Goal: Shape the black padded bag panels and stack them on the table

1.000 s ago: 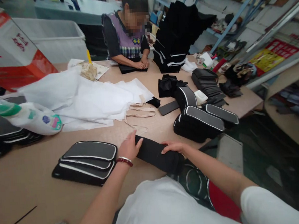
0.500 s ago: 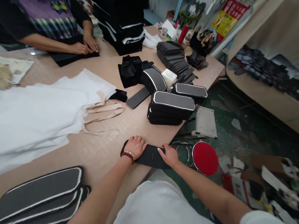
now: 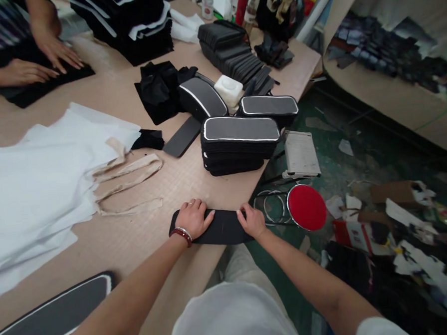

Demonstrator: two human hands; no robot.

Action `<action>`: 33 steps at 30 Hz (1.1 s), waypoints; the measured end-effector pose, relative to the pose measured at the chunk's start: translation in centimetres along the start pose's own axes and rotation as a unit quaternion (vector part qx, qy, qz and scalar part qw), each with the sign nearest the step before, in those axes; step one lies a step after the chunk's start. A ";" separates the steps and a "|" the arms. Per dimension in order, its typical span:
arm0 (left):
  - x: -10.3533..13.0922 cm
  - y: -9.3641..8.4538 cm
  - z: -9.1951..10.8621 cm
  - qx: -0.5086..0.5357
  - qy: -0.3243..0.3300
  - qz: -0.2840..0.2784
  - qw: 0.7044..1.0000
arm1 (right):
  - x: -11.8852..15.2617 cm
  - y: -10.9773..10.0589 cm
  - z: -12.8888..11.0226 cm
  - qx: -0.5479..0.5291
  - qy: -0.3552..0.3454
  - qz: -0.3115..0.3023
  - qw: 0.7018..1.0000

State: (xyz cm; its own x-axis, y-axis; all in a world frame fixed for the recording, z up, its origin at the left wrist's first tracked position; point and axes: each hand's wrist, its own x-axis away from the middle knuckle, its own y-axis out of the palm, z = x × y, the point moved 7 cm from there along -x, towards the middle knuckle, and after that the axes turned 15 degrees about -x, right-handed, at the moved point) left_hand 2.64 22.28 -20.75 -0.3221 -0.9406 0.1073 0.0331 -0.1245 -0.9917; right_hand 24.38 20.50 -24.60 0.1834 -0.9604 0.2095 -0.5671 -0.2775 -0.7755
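Note:
A black, round-cornered oblong panel [image 3: 222, 228] lies across the table's near edge, its right end sticking out past it. My left hand [image 3: 192, 221] rests over the panel's left part, fingers bent at the far edge and thumb apart on top; a bracelet circles the wrist. At the overhanging end, my right hand [image 3: 252, 221] grips the panel with the thumb on its upper face; the other fingertips are partly hidden. Beyond my hands stands a stack of black panels [image 3: 241, 145], the top one grey with a white border.
More grey-topped pieces [image 3: 268, 105] and a row of dark pads [image 3: 232, 52] sit farther back. White sheets [image 3: 33, 187] spread at left; a bordered panel [image 3: 55, 316] lies near left. A co-worker's hands [image 3: 53, 61] press black fabric. A red stool [image 3: 306, 207] stands right.
The view has shifted, so the table's things sit higher and farther left. My hands stay on the same panel, which now appears more level; my left thumb stands farther out.

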 end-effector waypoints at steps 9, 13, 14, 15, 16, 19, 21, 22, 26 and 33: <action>-3.9 -0.2 7.2 0.044 0.243 -0.052 0.968 | 2.7 -1.2 7.2 -0.006 0.058 0.033 0.998; -4.5 1.4 6.5 0.057 0.250 -0.064 0.965 | 1.5 2.5 9.2 -0.042 0.042 0.009 0.998; -4.6 1.8 6.3 0.060 0.244 -0.059 0.966 | 1.2 3.2 9.5 -0.050 0.036 0.004 0.998; -4.7 2.1 6.1 0.058 0.230 -0.053 0.970 | 0.9 3.8 9.7 -0.058 0.030 0.000 0.998; -4.8 2.4 5.8 0.049 0.201 -0.043 0.978 | 0.8 4.2 9.7 -0.063 0.025 -0.003 0.998; -4.5 2.8 3.8 -0.013 0.026 -0.017 0.999 | 0.8 3.5 9.8 -0.068 0.018 -0.003 0.998; -3.8 2.7 2.9 -0.035 -0.079 -0.020 0.996 | 0.9 1.8 10.0 -0.065 0.019 0.002 0.998; -3.5 2.7 2.9 -0.032 -0.105 -0.026 0.994 | 1.0 1.0 10.3 -0.063 0.020 0.004 0.998; -4.1 2.8 4.8 0.006 -0.086 -0.043 0.995 | 1.1 -0.7 12.4 -0.066 0.016 -0.001 0.998; -5.7 3.1 6.6 0.073 -0.013 0.033 0.997 | 0.7 3.6 14.3 -0.090 -0.010 -0.025 0.996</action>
State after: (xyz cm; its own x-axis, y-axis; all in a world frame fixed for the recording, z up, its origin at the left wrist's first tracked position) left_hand 10.80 25.14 -23.97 -0.2902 -0.9559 0.0453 0.1910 -0.1043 -0.9760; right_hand 33.89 19.14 -35.76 0.2287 -0.9455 0.2318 -0.6913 -0.3253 -0.6452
